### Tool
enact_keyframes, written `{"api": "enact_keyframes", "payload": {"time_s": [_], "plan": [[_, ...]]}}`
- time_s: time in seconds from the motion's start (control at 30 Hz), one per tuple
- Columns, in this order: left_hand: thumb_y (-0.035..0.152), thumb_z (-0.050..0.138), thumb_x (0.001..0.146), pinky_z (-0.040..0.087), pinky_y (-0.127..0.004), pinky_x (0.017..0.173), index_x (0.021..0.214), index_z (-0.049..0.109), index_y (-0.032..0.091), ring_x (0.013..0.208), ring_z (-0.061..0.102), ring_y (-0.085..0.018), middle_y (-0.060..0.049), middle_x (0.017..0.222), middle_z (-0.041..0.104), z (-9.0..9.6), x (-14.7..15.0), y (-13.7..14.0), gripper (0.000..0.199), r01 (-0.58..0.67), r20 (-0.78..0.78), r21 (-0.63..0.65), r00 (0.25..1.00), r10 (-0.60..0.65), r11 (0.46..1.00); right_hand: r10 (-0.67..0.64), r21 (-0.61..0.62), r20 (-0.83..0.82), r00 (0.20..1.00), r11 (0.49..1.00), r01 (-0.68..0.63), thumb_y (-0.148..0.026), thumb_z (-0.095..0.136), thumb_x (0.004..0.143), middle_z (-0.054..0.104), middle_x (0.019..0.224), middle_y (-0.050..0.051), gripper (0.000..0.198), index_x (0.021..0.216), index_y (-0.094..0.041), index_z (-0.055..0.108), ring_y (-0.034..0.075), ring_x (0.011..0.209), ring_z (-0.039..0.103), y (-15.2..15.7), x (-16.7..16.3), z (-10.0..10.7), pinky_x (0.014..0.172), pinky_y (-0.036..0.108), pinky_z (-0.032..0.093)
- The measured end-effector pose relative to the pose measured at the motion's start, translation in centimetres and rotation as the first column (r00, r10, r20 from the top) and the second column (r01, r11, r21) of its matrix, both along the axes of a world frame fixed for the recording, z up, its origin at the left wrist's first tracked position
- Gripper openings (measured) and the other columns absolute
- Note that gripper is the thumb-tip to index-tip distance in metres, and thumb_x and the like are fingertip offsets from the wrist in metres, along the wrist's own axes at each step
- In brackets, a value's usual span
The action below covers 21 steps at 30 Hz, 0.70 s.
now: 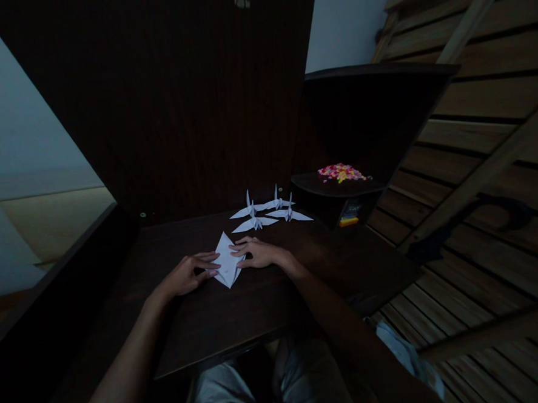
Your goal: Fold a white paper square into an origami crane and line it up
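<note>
Paper diamond (226, 259) under outstretched left hand (188, 276) and right hand (260, 253), side edges partly covered, any pinch unclear.

Near edge: I can pass over bare surface (226, 329) below the folded paper (227, 268).
Left: open room lies between my left fingers (207, 255) and the side board (55, 278).
Ahead: paper cranes (254, 223) obstruct me, the upright panel (191, 121) behind.
Far right: the shelf (336, 190) juts out.
</note>
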<state>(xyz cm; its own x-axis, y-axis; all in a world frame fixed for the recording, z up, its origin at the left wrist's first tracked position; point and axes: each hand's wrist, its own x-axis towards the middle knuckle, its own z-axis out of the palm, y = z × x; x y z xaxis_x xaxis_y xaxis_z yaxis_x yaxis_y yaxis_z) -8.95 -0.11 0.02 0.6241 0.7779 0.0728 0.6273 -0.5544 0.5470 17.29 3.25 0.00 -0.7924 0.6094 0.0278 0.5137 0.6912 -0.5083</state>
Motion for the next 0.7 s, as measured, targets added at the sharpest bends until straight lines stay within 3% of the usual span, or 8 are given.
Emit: {"api": "enact_keyframes", "payload": {"time_s": [0.33,0.7], "plan": [[0.043,0.05,0.086,0.039,-0.044,0.104,0.104,0.071,0.025,0.125,0.048,-0.025,-0.006,0.131,0.058,-0.34,-0.14,0.01,0.033,0.012,0.041,0.006,0.999,-0.012,1.0,-0.008,-0.008,-0.022,1.0,1.0,0.008,-0.03,0.057,0.087,0.045,0.142,0.006,0.038,0.125,-0.026,0.057,0.025,0.134,0.034,0.3,0.06,-0.23,0.108,0.047,0.025],[0.041,0.047,0.088,0.044,-0.038,0.098,0.093,0.068,0.022,0.115,0.058,-0.023,-0.006,0.119,0.066,0.43,0.49,-0.6,0.028,-0.063,0.051,0.026,0.997,0.061,0.998,0.01,-0.075,-0.027,1.0,0.997,-0.012,-0.029,0.073,0.074,0.044,0.142,0.005,0.053,0.125,-0.027,0.057,0.026,0.136,0.031,0.43,0.45,0.27,0.11,0.044,0.024]]}}
